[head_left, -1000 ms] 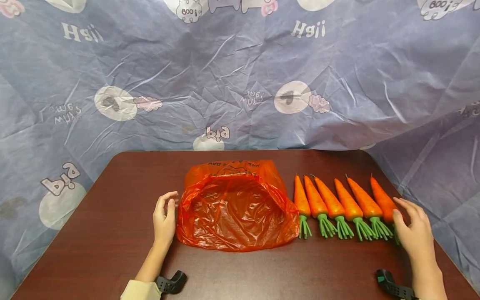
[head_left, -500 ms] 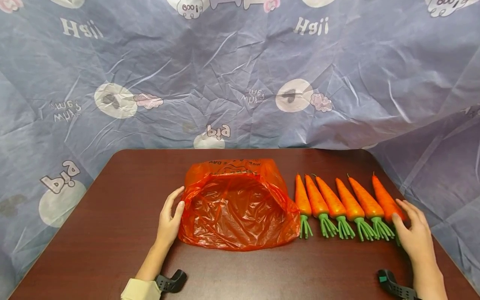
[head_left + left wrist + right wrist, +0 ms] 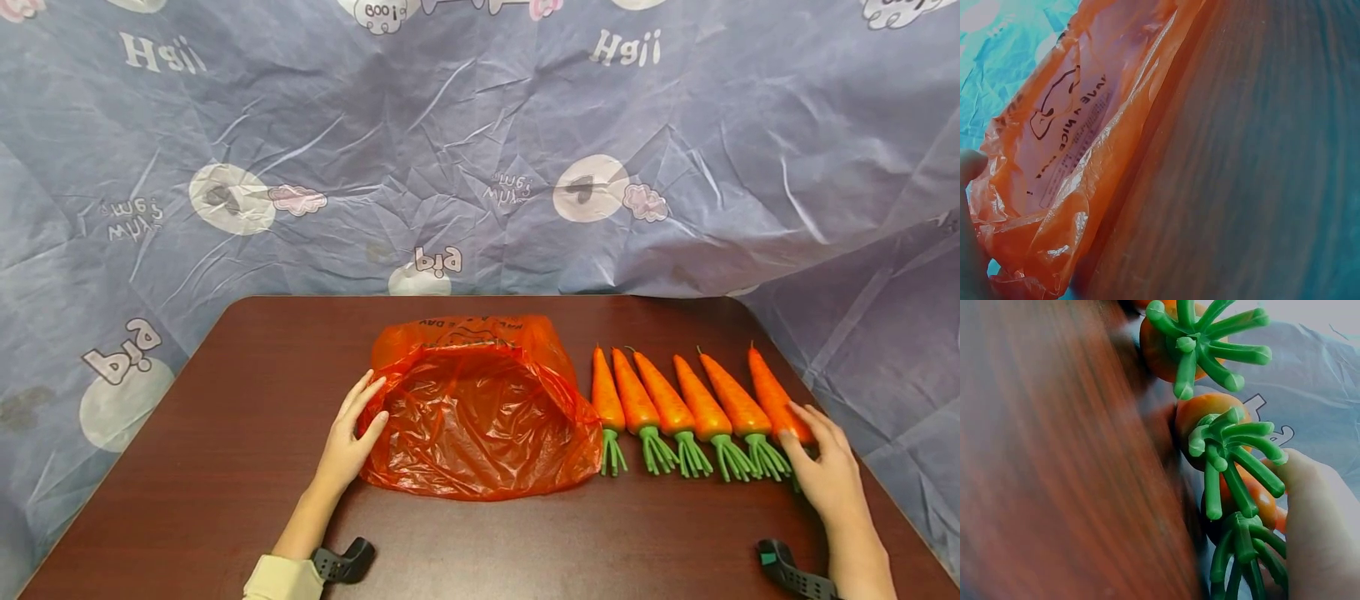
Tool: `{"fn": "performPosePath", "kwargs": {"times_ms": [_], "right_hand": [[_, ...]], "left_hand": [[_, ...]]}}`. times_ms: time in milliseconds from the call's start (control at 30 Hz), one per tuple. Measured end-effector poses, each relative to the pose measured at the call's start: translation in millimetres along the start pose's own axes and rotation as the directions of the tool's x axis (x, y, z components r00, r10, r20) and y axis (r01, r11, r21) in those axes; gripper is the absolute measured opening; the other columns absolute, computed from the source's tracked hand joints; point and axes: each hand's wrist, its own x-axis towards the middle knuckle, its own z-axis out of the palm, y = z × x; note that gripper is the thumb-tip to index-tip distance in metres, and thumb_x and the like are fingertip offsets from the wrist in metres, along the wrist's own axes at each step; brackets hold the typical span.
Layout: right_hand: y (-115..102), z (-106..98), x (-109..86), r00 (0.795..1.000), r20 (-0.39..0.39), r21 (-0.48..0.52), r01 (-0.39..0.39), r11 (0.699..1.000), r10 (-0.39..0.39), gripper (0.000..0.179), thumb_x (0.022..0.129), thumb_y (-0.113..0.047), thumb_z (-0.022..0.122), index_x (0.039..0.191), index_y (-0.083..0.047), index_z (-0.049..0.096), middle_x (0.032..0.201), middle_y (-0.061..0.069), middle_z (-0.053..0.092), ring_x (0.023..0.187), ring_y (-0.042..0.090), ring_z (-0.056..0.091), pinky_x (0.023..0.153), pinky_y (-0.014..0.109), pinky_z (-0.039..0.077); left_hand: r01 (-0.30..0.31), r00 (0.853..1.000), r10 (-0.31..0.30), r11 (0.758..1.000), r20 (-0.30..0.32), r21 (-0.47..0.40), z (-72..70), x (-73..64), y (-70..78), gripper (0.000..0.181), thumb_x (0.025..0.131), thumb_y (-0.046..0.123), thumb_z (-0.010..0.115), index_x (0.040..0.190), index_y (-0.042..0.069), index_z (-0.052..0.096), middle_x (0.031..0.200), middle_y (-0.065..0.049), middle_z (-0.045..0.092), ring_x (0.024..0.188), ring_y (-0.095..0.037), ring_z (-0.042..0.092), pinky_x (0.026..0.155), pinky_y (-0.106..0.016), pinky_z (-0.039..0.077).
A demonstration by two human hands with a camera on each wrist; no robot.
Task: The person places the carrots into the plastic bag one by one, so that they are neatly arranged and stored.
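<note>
A red plastic bag (image 3: 480, 425) lies on the table with its wide mouth facing me. At its left edge, my left hand (image 3: 347, 442) reaches over the rim, fingers extended and thumb apart from them. The left wrist view shows the bag's side (image 3: 1116, 137) and printed inner wall close up. At the right end of a row of carrots, my right hand (image 3: 825, 467) holds the last carrot (image 3: 772, 392), thumb on its left side and fingers on its right. In the right wrist view that carrot's green stalks (image 3: 1244, 544) hang beside my thumb; the fingers are mostly hidden.
Several more carrots (image 3: 660, 400) lie side by side between the bag and my right hand, tips pointing away, green stalks toward me. The brown table (image 3: 525, 542) ends at a patterned grey-blue cloth (image 3: 450, 150) hanging behind and at the sides.
My left hand has moved right, from beside the bag to over its left rim. My right hand has moved slightly left and down, closer around the last carrot. The bag and carrots stay put.
</note>
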Motion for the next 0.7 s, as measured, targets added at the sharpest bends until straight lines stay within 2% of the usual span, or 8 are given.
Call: {"fn": "performPosePath", "kwargs": {"times_ms": [100, 167, 267, 333, 400, 533, 700], "right_hand": [[0, 0, -1.6, 1.0, 0.016, -0.001, -0.022, 1.0, 0.022, 0.048, 0.093, -0.022, 0.045, 0.139, -0.011, 0.036, 0.147, 0.02, 0.026, 0.139, 0.009, 0.009, 0.115, 0.04, 0.008], [-1, 0, -2.0, 0.999, 0.026, -0.005, -0.039, 0.999, 0.039, 0.048, 0.093, -0.022, 0.044, 0.139, -0.012, 0.035, 0.146, 0.021, 0.026, 0.139, 0.012, 0.01, 0.115, 0.042, 0.009], [-2, -1, -1.5, 0.997, 0.041, -0.011, -0.069, 0.998, 0.069, 0.049, 0.093, -0.023, 0.043, 0.14, -0.013, 0.033, 0.145, 0.022, 0.026, 0.14, 0.022, 0.013, 0.113, 0.048, 0.011], [-3, -1, -1.2, 0.994, 0.053, -0.015, -0.094, 0.995, 0.095, 0.049, 0.093, -0.022, 0.042, 0.141, -0.014, 0.032, 0.145, 0.023, 0.026, 0.138, 0.032, 0.015, 0.11, 0.054, 0.014], [-4, -2, -1.6, 0.991, 0.064, -0.017, -0.119, 0.993, 0.12, 0.05, 0.092, -0.022, 0.041, 0.141, -0.014, 0.031, 0.144, 0.024, 0.026, 0.134, 0.041, 0.018, 0.107, 0.059, 0.015], [-4, -2, -2.1, 0.985, 0.074, -0.036, -0.154, 0.987, 0.156, 0.052, 0.091, -0.021, 0.04, 0.142, -0.016, 0.03, 0.142, 0.025, 0.027, 0.125, 0.046, 0.026, 0.103, 0.054, 0.02], [-5, -5, -0.4, 0.98, 0.099, -0.056, -0.169, 0.984, 0.174, 0.053, 0.091, -0.022, 0.042, 0.141, -0.011, 0.029, 0.137, 0.031, 0.029, 0.113, 0.048, 0.03, 0.089, 0.057, 0.025]], "left_hand": [[0.002, 1.0, -0.002, 1.0, 0.009, 0.0, 0.0, -0.1, -0.9, 0.049, 0.088, 0.011, 0.058, 0.134, 0.021, 0.046, 0.147, -0.009, 0.031, 0.135, -0.028, 0.026, 0.104, -0.061, 0.023], [0.003, 1.0, -0.003, 1.0, 0.012, 0.019, -0.2, -0.4, -2.4, 0.051, 0.087, 0.009, 0.058, 0.135, 0.02, 0.044, 0.147, -0.008, 0.031, 0.135, -0.024, 0.027, 0.107, -0.054, 0.025], [0.001, 1.0, -0.001, 0.999, 0.005, 0.054, -0.6, -0.3, -3.8, 0.054, 0.086, 0.005, 0.058, 0.136, 0.016, 0.042, 0.145, -0.009, 0.035, 0.134, -0.017, 0.029, 0.111, -0.029, 0.025], [-0.007, 1.0, 0.007, 0.998, -0.004, 0.068, -0.6, -0.4, -2.5, 0.054, 0.086, 0.002, 0.058, 0.136, 0.012, 0.042, 0.143, -0.011, 0.037, 0.133, -0.015, 0.031, 0.108, -0.013, 0.022], [-0.016, 1.0, 0.017, 0.998, -0.014, 0.067, -0.7, 0.0, 2.6, 0.054, 0.085, -0.002, 0.057, 0.135, 0.007, 0.042, 0.142, -0.014, 0.038, 0.133, -0.017, 0.032, 0.103, -0.003, 0.017], [-0.032, 0.999, 0.034, 0.998, -0.035, 0.058, -2.1, 0.1, 20.9, 0.052, 0.083, -0.006, 0.057, 0.133, 0.0, 0.043, 0.138, -0.02, 0.041, 0.128, -0.027, 0.035, 0.101, 0.0, 0.017], [-0.013, 0.999, 0.015, 0.998, -0.036, 0.061, -3.7, -0.4, 35.7, 0.051, 0.084, -0.005, 0.056, 0.133, 0.0, 0.043, 0.135, -0.019, 0.044, 0.122, -0.03, 0.039, 0.098, 0.001, 0.021]]}}
